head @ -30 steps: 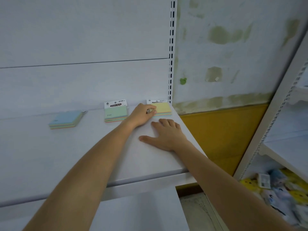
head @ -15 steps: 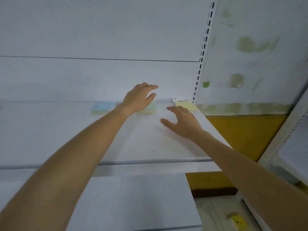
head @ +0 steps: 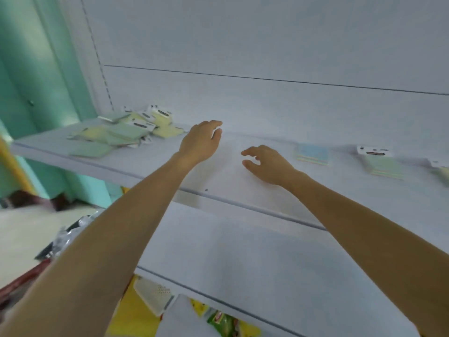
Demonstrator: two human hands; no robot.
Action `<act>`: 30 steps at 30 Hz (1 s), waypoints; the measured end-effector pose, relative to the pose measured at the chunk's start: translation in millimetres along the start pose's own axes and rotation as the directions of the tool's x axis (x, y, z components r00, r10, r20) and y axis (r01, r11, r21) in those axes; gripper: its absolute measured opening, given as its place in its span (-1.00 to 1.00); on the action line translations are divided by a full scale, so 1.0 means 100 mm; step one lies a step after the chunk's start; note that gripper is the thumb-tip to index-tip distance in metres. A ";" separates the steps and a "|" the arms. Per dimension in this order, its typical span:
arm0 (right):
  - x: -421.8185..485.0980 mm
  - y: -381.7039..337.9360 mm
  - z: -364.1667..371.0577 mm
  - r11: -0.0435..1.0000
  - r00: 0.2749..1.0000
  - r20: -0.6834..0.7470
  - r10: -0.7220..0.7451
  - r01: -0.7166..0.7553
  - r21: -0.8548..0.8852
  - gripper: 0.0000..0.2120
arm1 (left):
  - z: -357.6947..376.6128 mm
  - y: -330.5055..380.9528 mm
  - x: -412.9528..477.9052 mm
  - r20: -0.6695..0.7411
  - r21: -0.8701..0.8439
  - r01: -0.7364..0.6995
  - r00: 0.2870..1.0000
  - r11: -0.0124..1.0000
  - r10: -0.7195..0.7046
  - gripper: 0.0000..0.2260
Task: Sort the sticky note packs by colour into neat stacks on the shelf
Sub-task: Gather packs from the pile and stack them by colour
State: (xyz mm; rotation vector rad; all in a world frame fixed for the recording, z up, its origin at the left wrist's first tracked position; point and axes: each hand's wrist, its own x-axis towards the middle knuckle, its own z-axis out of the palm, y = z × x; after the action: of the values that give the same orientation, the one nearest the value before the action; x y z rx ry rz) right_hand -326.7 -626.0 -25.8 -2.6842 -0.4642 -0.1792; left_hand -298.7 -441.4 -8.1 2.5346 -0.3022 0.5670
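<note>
A jumbled heap of yellow and green sticky note packs (head: 128, 135) lies at the left end of the white shelf (head: 150, 166). To the right sit a blue pack (head: 312, 154), a green pack (head: 381, 164) and the edge of a yellow pack (head: 442, 172), each apart. My left hand (head: 200, 141) hovers over the shelf just right of the heap, fingers apart, holding nothing. My right hand (head: 267, 161) is over the middle of the shelf, left of the blue pack, fingers loosely curled and empty.
A second white shelf (head: 243, 259) juts out below. Under it lie colourful packets (head: 221, 321) and a yellow surface. A teal wall (head: 36, 93) stands at the left, with dark clutter on the floor (head: 60, 239).
The view has swung left, bringing the heap of packs into sight. Both hands have left the sorted packs and moved left along the shelf, the left one leading.
</note>
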 end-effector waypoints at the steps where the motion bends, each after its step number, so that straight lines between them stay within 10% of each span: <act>1: 0.13 -0.12 0.09 1.000 1.000 0.021 -0.017 0.017 0.004 -0.67 | -0.10 -0.20 0.00 -0.008 0.011 0.020 1.000 1.000 -0.020 -0.66; 17: 2.42 -1.22 1.13 0.992 0.992 0.026 0.120 -0.121 0.043 -0.48 | -0.87 -2.50 0.81 -0.096 0.148 0.254 0.965 0.956 -0.242 -0.69; 30: 2.76 -1.09 1.39 0.922 0.933 -0.007 0.361 -0.355 0.153 -0.35 | -0.76 -3.08 1.62 0.244 0.219 0.332 0.892 0.918 -0.381 -0.60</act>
State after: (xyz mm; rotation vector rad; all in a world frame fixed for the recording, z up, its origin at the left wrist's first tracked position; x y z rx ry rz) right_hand -98.0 -392.8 -58.4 -2.5576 0.0304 -0.0805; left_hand -82.2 -158.3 -11.9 2.7458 0.1258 0.0879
